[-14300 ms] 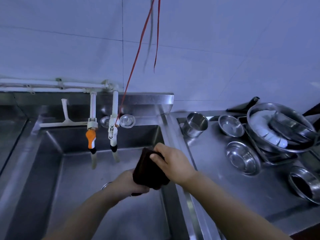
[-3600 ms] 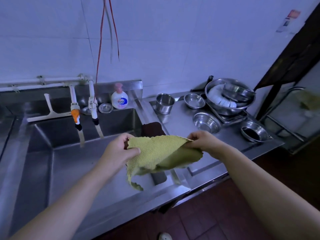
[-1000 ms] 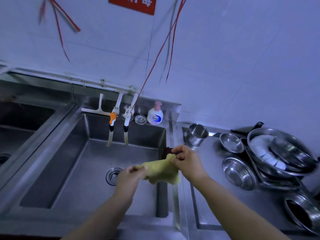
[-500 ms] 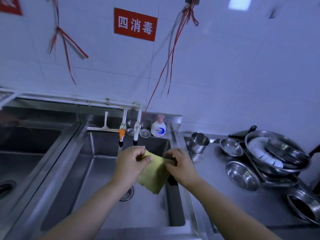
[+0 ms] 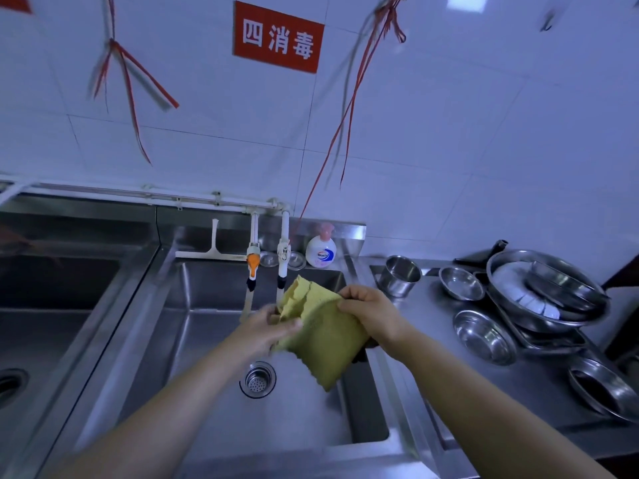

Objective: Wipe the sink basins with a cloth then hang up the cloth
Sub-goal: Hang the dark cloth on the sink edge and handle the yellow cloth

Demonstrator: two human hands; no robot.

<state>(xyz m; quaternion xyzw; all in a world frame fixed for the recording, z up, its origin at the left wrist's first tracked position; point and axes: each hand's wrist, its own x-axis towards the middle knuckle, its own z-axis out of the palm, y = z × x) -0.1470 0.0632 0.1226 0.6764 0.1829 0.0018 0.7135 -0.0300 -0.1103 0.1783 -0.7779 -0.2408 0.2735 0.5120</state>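
One yellow cloth (image 5: 321, 337) pinched between left hand (image 5: 268, 328) and right hand (image 5: 371, 311), two taps (image 5: 283, 257), two basins (image 5: 207, 340).

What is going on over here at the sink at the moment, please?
A person is holding a yellow-green cloth with both hands above the middle sink basin. The left hand pinches its left edge and the right hand grips its right side. The cloth hangs clear of the drain strainer, not yet hung up.

Both hands (image 5: 375, 314) grip cloth (image 5: 323, 335) above sink (image 5: 193, 305).
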